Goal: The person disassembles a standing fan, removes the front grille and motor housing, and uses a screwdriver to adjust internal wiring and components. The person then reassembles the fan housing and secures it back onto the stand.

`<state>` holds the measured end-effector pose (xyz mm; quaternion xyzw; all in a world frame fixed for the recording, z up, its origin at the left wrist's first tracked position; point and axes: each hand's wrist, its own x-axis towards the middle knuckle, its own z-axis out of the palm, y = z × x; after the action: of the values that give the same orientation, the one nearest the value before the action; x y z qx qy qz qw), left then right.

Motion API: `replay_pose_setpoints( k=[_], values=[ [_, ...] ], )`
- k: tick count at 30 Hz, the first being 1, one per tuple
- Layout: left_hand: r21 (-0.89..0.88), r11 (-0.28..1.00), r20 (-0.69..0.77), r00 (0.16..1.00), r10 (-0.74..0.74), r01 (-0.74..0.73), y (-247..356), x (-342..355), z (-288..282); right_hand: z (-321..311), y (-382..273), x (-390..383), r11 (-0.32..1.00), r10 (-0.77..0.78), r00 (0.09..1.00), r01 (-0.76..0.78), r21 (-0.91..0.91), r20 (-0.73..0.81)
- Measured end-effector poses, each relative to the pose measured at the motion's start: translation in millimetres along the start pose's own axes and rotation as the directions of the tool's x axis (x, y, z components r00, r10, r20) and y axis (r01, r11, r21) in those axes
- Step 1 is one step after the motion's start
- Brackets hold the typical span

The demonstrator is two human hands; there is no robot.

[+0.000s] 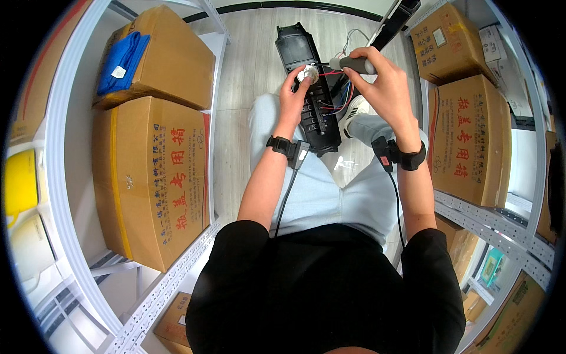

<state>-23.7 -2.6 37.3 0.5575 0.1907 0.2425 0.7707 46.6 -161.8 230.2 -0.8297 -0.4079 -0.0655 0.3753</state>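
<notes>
My left hand (pixel 292 100) is closed on a small round silvery-white part (pixel 308 73), held over a long black plastic housing (pixel 292 44) lying between my legs. My right hand (pixel 386 85) grips a grey cylindrical tool (pixel 359 65) with a lighter front end, angled leftward toward that part. Red and black wires run beside the part, and more thin coloured wires (pixel 339 110) cross the housing, which has a row of black terminals or fittings (pixel 313 121) along its lower half.
Metal shelving (pixel 209 53) lines both sides, holding cardboard boxes (pixel 150 183) and a folded blue cloth (pixel 122 62) on the left, more boxes (pixel 469 141) on the right. A dark upright post (pixel 398 20) stands beyond my right hand. Straps with cables circle both wrists.
</notes>
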Motion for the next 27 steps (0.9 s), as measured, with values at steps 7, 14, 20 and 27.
replay_pose_setpoints(
  k=[7,14,20,27],
  values=[
    [-0.031,0.999,-0.009,1.000,0.016,-0.017,-2.0,0.3,0.4,7.0,1.3,10.3,0.993,-0.080,0.995,0.075,-0.091,-0.060],
    [0.012,1.000,-0.022,1.000,0.006,-0.006,-3.9,1.7,-1.3,11.8,-1.5,31.0,0.978,-0.137,0.990,0.138,-0.155,0.018],
    [0.042,0.999,-0.019,1.000,0.003,-0.002,-1.6,1.1,-0.1,17.2,-10.4,42.8,0.944,-0.043,0.990,0.084,-0.319,0.136],
    [0.071,0.996,-0.038,0.998,0.047,-0.044,-9.6,4.2,-2.2,15.8,-5.0,44.7,0.960,-0.256,0.960,0.266,-0.085,0.115]
  ],
)
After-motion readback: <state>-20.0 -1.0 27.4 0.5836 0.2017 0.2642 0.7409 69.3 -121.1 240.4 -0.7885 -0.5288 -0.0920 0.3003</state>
